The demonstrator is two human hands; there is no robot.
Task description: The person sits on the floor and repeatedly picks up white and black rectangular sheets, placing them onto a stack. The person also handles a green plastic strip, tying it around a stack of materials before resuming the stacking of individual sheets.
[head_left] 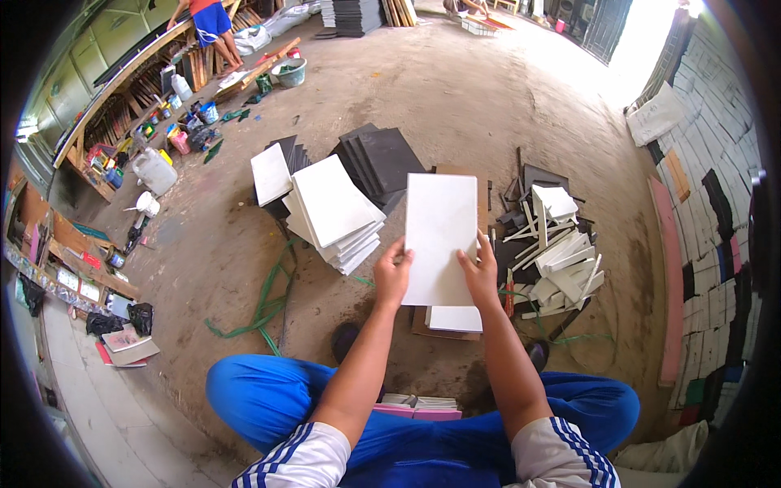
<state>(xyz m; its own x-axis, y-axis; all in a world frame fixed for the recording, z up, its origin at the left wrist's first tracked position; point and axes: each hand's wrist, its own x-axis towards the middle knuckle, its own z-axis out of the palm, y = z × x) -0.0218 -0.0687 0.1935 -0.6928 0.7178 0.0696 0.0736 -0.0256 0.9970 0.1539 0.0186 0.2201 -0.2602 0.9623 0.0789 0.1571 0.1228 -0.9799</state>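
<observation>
A white rectangular foam sheet is held up in front of me by its two long sides. My left hand grips its lower left edge, thumb on the face. On the lower right edge, my right hand holds it the same way. Below it lies a smaller white piece, on a brown board that is mostly hidden. To the left stands a fanned stack of white sheets, with black sheets behind it.
White and black offcut strips are heaped at the right, beside a red-handled tool. Green strapping lies loose on the left floor. Stacked white blocks line the right side. A person in blue shorts stands far left near paint containers.
</observation>
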